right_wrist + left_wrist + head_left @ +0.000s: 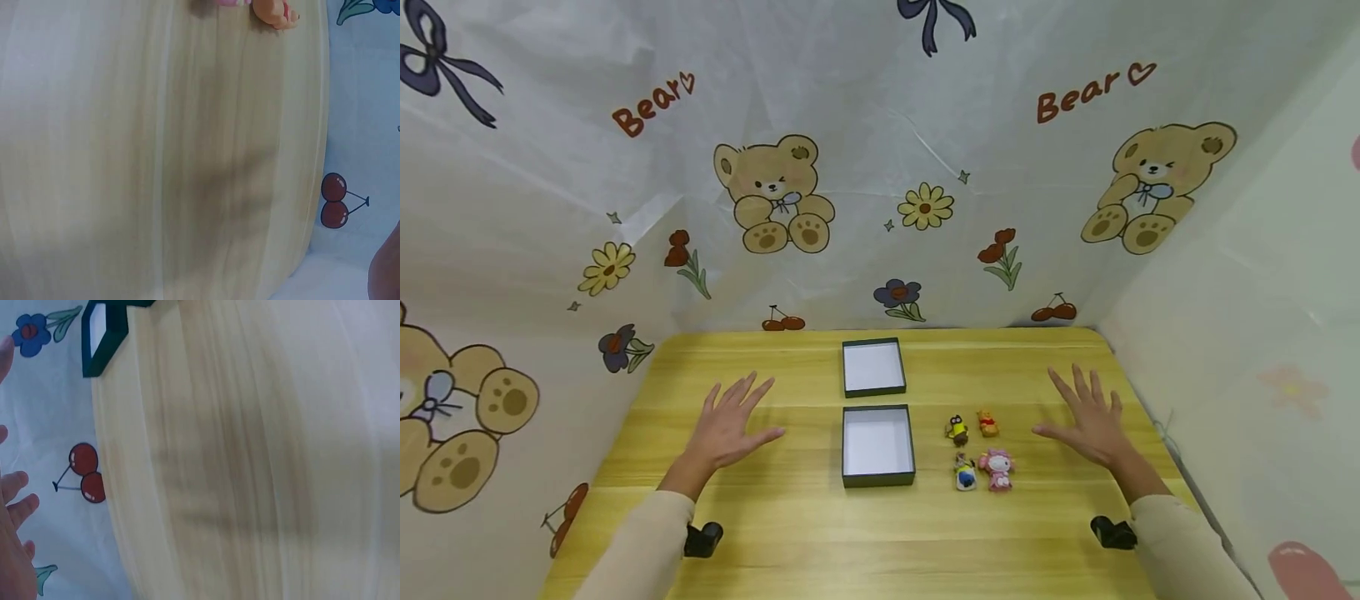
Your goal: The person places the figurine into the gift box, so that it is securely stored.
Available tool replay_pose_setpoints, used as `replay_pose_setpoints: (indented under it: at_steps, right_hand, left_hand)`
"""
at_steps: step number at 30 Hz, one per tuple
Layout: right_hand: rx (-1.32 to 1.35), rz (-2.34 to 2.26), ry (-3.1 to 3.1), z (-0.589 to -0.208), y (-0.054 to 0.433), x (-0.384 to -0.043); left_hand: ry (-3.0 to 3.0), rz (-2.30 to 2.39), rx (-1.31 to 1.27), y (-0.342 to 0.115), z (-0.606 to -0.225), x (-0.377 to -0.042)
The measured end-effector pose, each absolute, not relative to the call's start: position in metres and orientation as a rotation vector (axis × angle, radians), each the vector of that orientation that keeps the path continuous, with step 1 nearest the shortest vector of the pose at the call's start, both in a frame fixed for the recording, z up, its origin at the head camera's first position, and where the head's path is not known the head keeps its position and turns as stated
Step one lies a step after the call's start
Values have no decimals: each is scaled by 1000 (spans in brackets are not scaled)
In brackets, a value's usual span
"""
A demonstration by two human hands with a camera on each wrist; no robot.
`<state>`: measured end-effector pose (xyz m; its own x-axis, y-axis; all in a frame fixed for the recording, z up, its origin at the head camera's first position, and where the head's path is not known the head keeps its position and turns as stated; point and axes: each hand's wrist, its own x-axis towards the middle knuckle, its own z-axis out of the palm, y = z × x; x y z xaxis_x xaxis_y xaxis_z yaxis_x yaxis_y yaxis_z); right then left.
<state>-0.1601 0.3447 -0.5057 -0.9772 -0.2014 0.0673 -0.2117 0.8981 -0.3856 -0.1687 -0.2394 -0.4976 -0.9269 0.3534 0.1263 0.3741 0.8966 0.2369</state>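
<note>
My left hand (727, 427) is held over the left part of the table with its fingers spread, holding nothing. On the other side my right hand (1090, 423) is spread the same way, also holding nothing. Nearest to it are several small figurines: an orange bear in a red top (987, 423), a pink figure (997, 469), a yellow figure with goggles (957, 430) and a yellow-and-blue one (966, 472). Between the hands lie two dark-edged square boxes with white insides, a nearer one (877, 481) and a farther one (874, 392).
The wooden table (790, 542) ends at a white curtain (865, 108) printed with bears and flowers. Another pale printed sheet (1240, 317) stands along the right edge. A black wrist mount (703, 540) sits by the left sleeve and another black mount (1112, 533) by the right.
</note>
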Motion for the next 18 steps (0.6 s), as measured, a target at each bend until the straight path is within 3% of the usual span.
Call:
replay_pose_setpoints:
  at_steps: [18]
  right_hand:
    - [296, 740, -3004, -521, 326, -146]
  left_hand:
    - [-3002, -898, -409, -192, -526, -161]
